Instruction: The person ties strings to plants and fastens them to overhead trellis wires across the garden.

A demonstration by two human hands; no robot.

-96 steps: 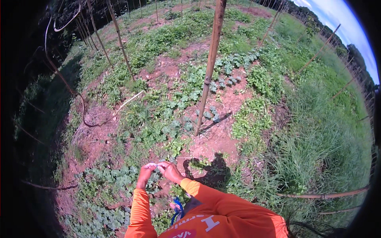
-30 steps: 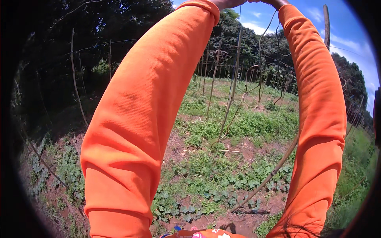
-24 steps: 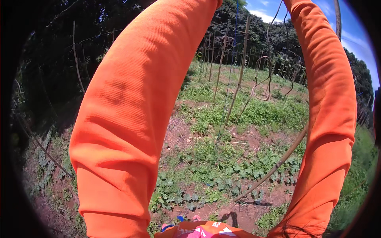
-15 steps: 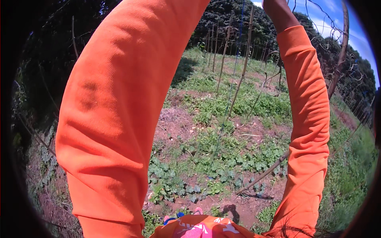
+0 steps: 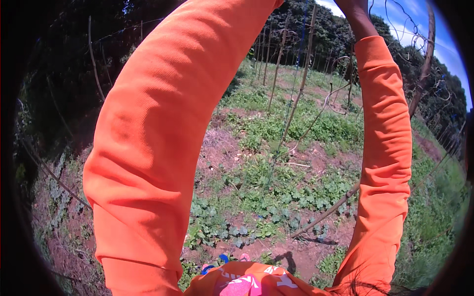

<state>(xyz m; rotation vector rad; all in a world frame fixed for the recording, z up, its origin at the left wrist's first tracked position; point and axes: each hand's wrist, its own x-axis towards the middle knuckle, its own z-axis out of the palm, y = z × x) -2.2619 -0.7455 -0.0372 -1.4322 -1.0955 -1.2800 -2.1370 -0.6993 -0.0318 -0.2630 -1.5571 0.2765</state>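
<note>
Both my arms are raised overhead in orange sleeves. The left sleeve (image 5: pixel 148 148) fills the left half of the view, and my left hand is past the top edge. The right sleeve (image 5: pixel 385 148) rises along the right side. Only my bare right wrist (image 5: pixel 356 17) shows at the top, with the hand itself cut off. Between my arms a thin blue string (image 5: pixel 291 89) hangs from above down toward the low leafy plants (image 5: pixel 256 217) on the red soil. What my hands touch is hidden.
Upright wooden stakes (image 5: pixel 302 74) stand in rows across the plot. A leaning pole (image 5: pixel 326 214) slants near my right side. Dry curled vines (image 5: pixel 340 89) hang on overhead wires. Dark trees lie to the left, tall grass (image 5: pixel 434 207) to the right.
About three seconds ago my hands were low, together over the ground plants. They have since gone up overhead. In the last second the view tilted slightly and the blue string appeared between my arms.
</note>
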